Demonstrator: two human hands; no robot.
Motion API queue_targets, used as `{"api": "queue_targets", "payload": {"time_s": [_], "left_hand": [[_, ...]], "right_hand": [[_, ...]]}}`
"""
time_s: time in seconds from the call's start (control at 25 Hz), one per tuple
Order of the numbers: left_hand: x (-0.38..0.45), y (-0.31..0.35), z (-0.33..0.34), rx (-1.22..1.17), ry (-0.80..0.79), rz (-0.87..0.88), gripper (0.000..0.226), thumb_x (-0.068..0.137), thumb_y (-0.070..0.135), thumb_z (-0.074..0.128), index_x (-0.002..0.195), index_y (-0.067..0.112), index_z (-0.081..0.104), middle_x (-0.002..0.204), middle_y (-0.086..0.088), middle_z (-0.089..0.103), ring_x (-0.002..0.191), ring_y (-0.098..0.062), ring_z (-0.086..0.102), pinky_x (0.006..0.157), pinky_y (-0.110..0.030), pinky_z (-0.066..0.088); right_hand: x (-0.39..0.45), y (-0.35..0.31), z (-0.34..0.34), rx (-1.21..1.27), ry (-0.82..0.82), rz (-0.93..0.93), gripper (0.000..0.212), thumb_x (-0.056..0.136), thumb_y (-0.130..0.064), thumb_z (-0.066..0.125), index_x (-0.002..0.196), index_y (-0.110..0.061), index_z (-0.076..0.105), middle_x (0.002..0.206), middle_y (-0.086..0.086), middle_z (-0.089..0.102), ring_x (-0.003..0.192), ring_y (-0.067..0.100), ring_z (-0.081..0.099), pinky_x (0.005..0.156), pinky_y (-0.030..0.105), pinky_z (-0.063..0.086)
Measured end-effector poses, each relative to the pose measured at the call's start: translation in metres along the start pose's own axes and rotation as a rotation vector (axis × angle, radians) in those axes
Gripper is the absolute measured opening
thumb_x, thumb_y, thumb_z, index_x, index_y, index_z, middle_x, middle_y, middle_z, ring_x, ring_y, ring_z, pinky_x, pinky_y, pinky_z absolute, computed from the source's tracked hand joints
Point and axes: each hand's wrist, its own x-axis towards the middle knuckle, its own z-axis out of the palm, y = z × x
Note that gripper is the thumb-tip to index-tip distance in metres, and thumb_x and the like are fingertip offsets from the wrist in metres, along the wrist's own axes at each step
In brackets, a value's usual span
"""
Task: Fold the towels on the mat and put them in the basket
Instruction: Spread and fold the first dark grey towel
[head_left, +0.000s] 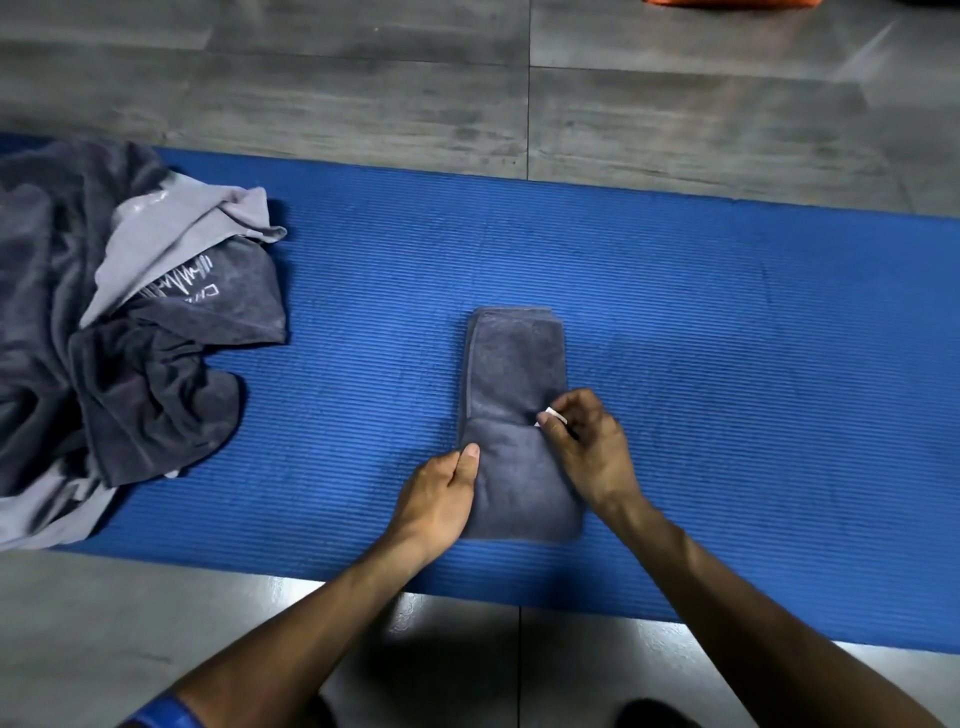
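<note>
Grey floor tiles (363, 78) carry my blue mat (727, 338). Unfolded towels (130, 338) heap at left. At centre, my left hand (441, 499) pinches the folded towel (519, 374); my right hand (592, 447) pinches its white tag (553, 415).

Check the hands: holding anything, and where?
Both grip the folded grey towel: left hand pinches its left edge, right hand its right edge at the white tag.

White lettering and a zigzag logo mark a dark towel (208, 296) in the pile, upside down and too blurred to read.
</note>
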Motion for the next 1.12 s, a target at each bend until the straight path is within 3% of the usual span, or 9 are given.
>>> {"api": "queue_targets", "payload": {"time_s": [0.12,0.16,0.28,0.36,0.44,0.56,0.72,0.92,1.12], "left_hand": [[-0.001,-0.001,-0.005,0.454,0.262,0.286,0.019,0.099,0.037,0.038,0.105,0.023,0.048,0.113,-0.006,0.060,0.098,-0.028,0.056,0.080,-0.042,0.049],[0.001,-0.003,-0.006,0.604,0.296,0.440,0.026,0.093,0.032,0.040,0.117,0.024,0.048,0.121,-0.006,0.056,0.101,-0.028,0.053,0.078,-0.043,0.049],[0.016,-0.008,-0.012,0.909,0.202,0.704,0.052,0.081,0.025,0.037,0.129,0.026,0.054,0.136,-0.005,0.054,0.115,-0.028,0.049,0.081,-0.042,0.047],[0.020,-0.007,-0.016,0.906,0.098,0.633,0.054,0.081,0.023,0.035,0.129,0.025,0.060,0.130,0.001,0.062,0.113,-0.024,0.059,0.080,-0.040,0.050],[0.020,-0.004,-0.017,0.833,0.051,0.561,0.056,0.084,0.018,0.035,0.134,0.027,0.057,0.133,0.007,0.060,0.116,-0.022,0.060,0.085,-0.041,0.051],[0.028,-0.003,-0.018,0.702,-0.051,0.470,0.063,0.095,0.009,0.035,0.151,0.036,0.026,0.156,0.016,0.029,0.143,-0.017,0.029,0.112,-0.040,0.029],[0.030,-0.010,-0.033,0.656,-0.168,0.539,0.084,0.091,0.006,0.047,0.152,0.042,0.002,0.161,0.017,0.009,0.147,-0.017,0.015,0.115,-0.039,0.021],[0.034,-0.019,-0.045,0.714,-0.267,0.599,0.106,0.083,0.014,0.066,0.151,0.041,-0.011,0.161,0.015,0.001,0.144,-0.014,0.010,0.112,-0.036,0.022],[0.028,-0.014,-0.048,0.496,-0.160,0.705,0.083,0.073,0.047,0.070,0.147,0.037,0.033,0.145,0.020,0.039,0.132,-0.006,0.027,0.108,-0.032,0.029]], "right_hand": [[0.006,0.002,0.002,-0.140,0.024,-0.066,0.018,0.085,-0.029,0.073,0.083,-0.024,0.055,0.080,-0.007,0.061,0.072,0.013,0.060,0.072,0.037,0.052],[0.007,0.003,0.001,-0.260,0.043,-0.149,0.017,0.086,-0.029,0.070,0.082,-0.021,0.057,0.083,-0.006,0.059,0.073,0.012,0.056,0.072,0.033,0.049],[0.003,0.007,-0.004,-0.563,0.065,-0.545,0.022,0.095,-0.030,0.053,0.086,-0.014,0.065,0.088,0.001,0.062,0.081,0.015,0.051,0.080,0.031,0.043],[-0.003,0.018,-0.017,-0.714,-0.012,-0.748,0.028,0.096,-0.024,0.044,0.107,-0.010,0.066,0.101,0.006,0.069,0.089,0.022,0.060,0.084,0.037,0.045],[-0.014,0.026,-0.033,-0.820,-0.159,-0.785,0.049,0.089,-0.021,0.043,0.136,-0.011,0.051,0.133,0.007,0.059,0.113,0.029,0.058,0.097,0.041,0.044],[-0.028,0.031,-0.049,-0.935,-0.358,-0.778,0.082,0.076,-0.031,0.044,0.154,-0.018,0.023,0.162,0.004,0.021,0.148,0.024,0.023,0.118,0.041,0.019],[-0.021,0.037,-0.048,-0.938,-0.421,-0.738,0.097,0.075,-0.051,0.056,0.156,-0.018,0.013,0.162,0.006,0.019,0.150,0.020,0.015,0.119,0.042,0.015],[-0.015,0.041,-0.037,-0.775,-0.379,-0.673,0.081,0.077,-0.043,0.052,0.150,-0.022,0.025,0.152,0.008,0.040,0.139,0.025,0.041,0.112,0.043,0.037],[-0.022,0.029,-0.046,-0.292,-0.415,-0.476,0.062,0.080,-0.033,0.063,0.138,-0.030,0.043,0.137,-0.005,0.055,0.125,0.012,0.053,0.106,0.026,0.041]]}}
